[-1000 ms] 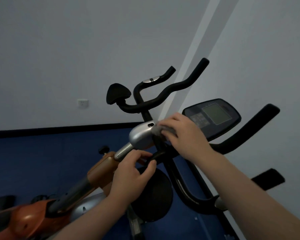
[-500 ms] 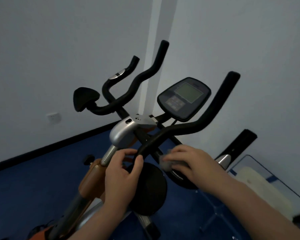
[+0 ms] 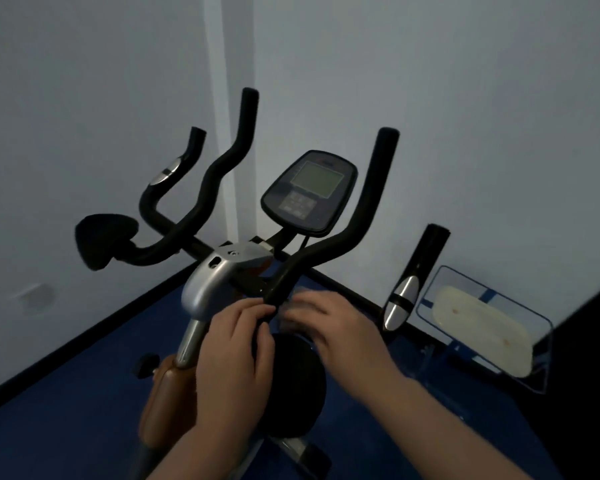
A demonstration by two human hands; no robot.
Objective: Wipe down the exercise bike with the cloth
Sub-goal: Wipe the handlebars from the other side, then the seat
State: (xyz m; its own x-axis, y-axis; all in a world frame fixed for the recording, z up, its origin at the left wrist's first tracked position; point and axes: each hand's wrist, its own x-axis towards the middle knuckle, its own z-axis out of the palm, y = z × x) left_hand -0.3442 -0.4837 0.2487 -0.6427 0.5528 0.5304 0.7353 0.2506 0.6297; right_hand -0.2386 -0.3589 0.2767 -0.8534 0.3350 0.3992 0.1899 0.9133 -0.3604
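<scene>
This looks like a small workout corner of a room, a home gym or a plain fitness room rather than a large commercial one. An exercise bike [image 3: 222, 278] with black curved handlebars [image 3: 368, 216] and a display console [image 3: 309, 192] stands close to where two bare pale walls [image 3: 84, 98] meet, over a dark blue floor [image 3: 66, 410] edged by a black skirting board [image 3: 66, 351]. A wall socket [image 3: 37, 296] sits low on the left wall, and a clear plastic box [image 3: 482, 320] stands on the floor at the right.
</scene>
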